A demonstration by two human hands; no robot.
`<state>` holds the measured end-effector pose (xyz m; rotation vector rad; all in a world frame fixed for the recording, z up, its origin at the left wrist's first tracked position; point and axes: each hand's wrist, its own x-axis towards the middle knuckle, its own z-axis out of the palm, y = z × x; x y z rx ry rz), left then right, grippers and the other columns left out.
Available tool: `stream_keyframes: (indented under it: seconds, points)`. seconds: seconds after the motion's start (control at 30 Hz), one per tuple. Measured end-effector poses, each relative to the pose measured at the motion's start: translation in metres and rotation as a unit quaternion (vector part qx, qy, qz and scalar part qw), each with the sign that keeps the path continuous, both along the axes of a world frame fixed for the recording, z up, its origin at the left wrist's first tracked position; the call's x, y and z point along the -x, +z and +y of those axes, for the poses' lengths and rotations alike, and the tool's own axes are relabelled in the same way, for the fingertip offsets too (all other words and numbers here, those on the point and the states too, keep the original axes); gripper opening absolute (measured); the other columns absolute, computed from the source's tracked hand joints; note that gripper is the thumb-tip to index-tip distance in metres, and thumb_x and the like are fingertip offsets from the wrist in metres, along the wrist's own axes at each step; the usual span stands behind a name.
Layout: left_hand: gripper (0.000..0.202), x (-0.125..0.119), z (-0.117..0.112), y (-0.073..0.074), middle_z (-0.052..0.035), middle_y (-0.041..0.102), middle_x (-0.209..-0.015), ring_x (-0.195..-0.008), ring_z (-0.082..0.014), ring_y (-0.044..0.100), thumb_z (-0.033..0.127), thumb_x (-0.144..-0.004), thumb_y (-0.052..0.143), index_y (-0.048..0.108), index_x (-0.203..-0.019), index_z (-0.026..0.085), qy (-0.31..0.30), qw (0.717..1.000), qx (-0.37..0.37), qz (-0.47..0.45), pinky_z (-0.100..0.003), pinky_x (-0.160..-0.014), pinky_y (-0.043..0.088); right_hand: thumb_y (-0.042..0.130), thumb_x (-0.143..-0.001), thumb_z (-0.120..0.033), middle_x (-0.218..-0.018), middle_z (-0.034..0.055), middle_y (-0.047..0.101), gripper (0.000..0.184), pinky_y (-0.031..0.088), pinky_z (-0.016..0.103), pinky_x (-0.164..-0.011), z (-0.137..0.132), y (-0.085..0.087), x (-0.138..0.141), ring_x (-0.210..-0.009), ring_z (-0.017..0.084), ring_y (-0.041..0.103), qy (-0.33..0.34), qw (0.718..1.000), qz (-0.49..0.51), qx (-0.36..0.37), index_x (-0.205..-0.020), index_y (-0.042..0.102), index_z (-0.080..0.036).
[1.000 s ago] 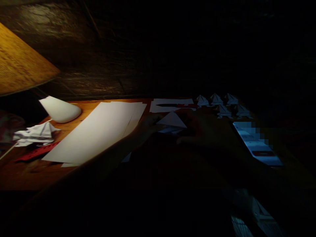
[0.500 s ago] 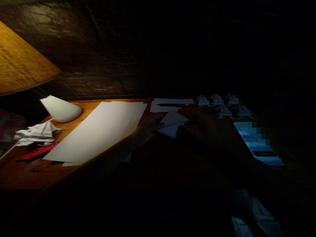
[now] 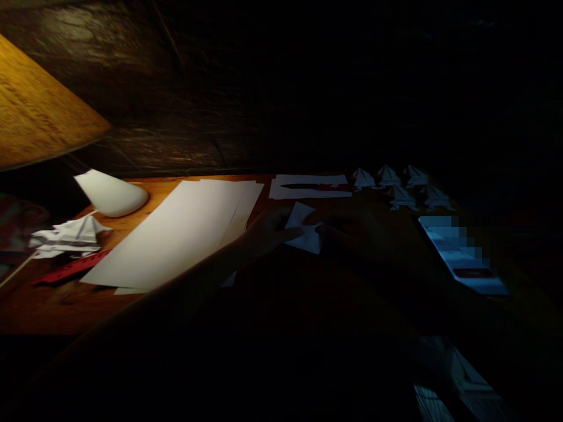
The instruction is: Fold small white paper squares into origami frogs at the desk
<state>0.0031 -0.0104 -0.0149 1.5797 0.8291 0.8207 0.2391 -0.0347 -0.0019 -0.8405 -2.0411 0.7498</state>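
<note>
Between my hands is a small piece of folded white paper (image 3: 305, 237), held above the dark middle of the table. My left hand (image 3: 268, 228) pinches its left edge, thumb in front. On the other side, the fingers of my right hand (image 3: 345, 231) close on the paper's right edge, though that hand is mostly lost in shadow. Just beyond the hands a knife (image 3: 303, 187) with a red handle lies on small white sheets (image 3: 314, 178). Several folded paper figures (image 3: 402, 197) stand in two rows at the back right.
Large white sheets (image 3: 185, 228) cover the left of the wooden table (image 3: 39, 310). A lamp with a yellow shade (image 3: 44, 111) and white base (image 3: 112, 193), crumpled paper (image 3: 73, 234) and a red ruler-like strip (image 3: 70, 268) are farther left. A lit phone (image 3: 461, 258) lies at right.
The folded paper has turned and changed shape between my hands, from a broad diamond to a narrower form with a flap standing up. Both hands keep hold of it.
</note>
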Motion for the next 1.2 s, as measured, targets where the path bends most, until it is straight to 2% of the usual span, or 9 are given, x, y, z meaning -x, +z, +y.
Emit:
stream_keyframes:
  seconds: [0.13,0.27,0.4,0.57,0.77,0.97,1.1,1.2]
  points:
    - [0.031,-0.001,0.002,-0.001,-0.0038,0.073,-0.094,-0.081,-0.0152,0.067,0.03,-0.077,0.078,0.069,-0.103,0.016,0.001,1.0,-0.013,-0.007,-0.027,-0.072,0.053,0.064,-0.092,-0.024,-0.11,0.0036,0.079,0.021,0.058,0.039,-0.089,-0.001,0.003,0.001,-0.101,0.022,0.073,-0.028,0.999,-0.001,0.02,-0.107,0.078,-0.025]
    - [0.024,0.0,0.004,-0.006,-0.0038,0.073,-0.084,-0.073,-0.0151,0.065,0.035,-0.075,0.079,0.072,-0.089,0.016,0.011,0.999,-0.029,0.024,-0.027,-0.063,0.052,0.061,-0.094,-0.026,-0.105,0.0037,0.079,0.019,0.059,0.04,-0.086,-0.001,0.005,0.001,-0.095,0.022,0.073,-0.058,0.998,0.012,0.035,-0.099,0.079,-0.024]
    - [0.023,0.002,0.004,-0.006,-0.006,0.076,-0.086,-0.072,-0.0157,0.067,0.035,-0.076,0.079,0.076,-0.089,0.016,0.022,0.998,-0.023,0.051,-0.027,-0.062,0.053,0.068,-0.09,-0.027,-0.109,0.0051,0.078,0.016,0.059,0.044,-0.089,0.002,0.003,0.0,-0.099,0.024,0.072,-0.092,0.995,0.025,0.025,-0.103,0.077,-0.025]
    - [0.025,0.003,0.004,-0.002,-0.0073,0.076,-0.08,-0.064,-0.0161,0.068,0.037,-0.073,0.08,0.073,-0.082,0.015,0.043,0.997,-0.016,0.066,-0.027,-0.055,0.054,0.078,-0.081,-0.029,-0.124,0.0088,0.072,0.036,0.06,0.043,-0.085,0.006,-0.005,-0.001,-0.106,0.027,0.07,-0.109,0.986,0.105,0.07,-0.116,0.072,-0.024]
    - [0.031,0.004,0.005,0.002,-0.0031,0.067,-0.058,-0.048,-0.0129,0.062,0.04,-0.074,0.08,0.062,-0.066,0.016,0.068,0.991,-0.028,0.114,-0.023,-0.042,0.04,0.075,-0.083,-0.033,-0.093,0.0064,0.078,0.019,0.057,0.033,-0.067,0.007,-0.002,-0.001,-0.077,0.02,0.071,-0.106,0.981,0.087,0.136,-0.095,0.076,-0.018]
    - [0.037,0.003,0.006,0.003,-0.0016,0.062,-0.053,-0.047,-0.0132,0.061,0.04,-0.073,0.081,0.056,-0.058,0.018,0.098,0.988,-0.057,0.104,-0.024,-0.042,0.036,0.075,-0.081,-0.03,-0.08,0.0039,0.074,0.012,0.051,0.029,-0.059,0.01,0.003,0.0,-0.068,0.017,0.066,-0.133,0.982,0.084,0.109,-0.082,0.075,-0.018]
    - [0.026,0.004,0.007,0.004,-0.0031,0.068,-0.06,-0.055,-0.0132,0.061,0.035,-0.077,0.078,0.065,-0.061,0.018,0.107,0.982,-0.123,0.091,-0.026,-0.05,0.042,0.076,-0.081,-0.034,-0.074,0.0034,0.072,0.017,0.049,0.03,-0.058,0.01,0.004,0.0,-0.066,0.017,0.064,-0.153,0.979,0.099,0.094,-0.077,0.072,-0.018]
    - [0.024,0.008,0.007,0.006,-0.0034,0.071,-0.065,-0.062,-0.0145,0.063,0.036,-0.081,0.075,0.071,-0.066,0.018,0.126,0.964,-0.2,0.121,-0.028,-0.059,0.047,0.075,-0.083,-0.034,-0.077,0.004,0.073,0.016,0.053,0.033,-0.063,0.008,0.004,-0.002,-0.071,0.019,0.067,-0.144,0.98,0.11,0.081,-0.077,0.073,-0.02]
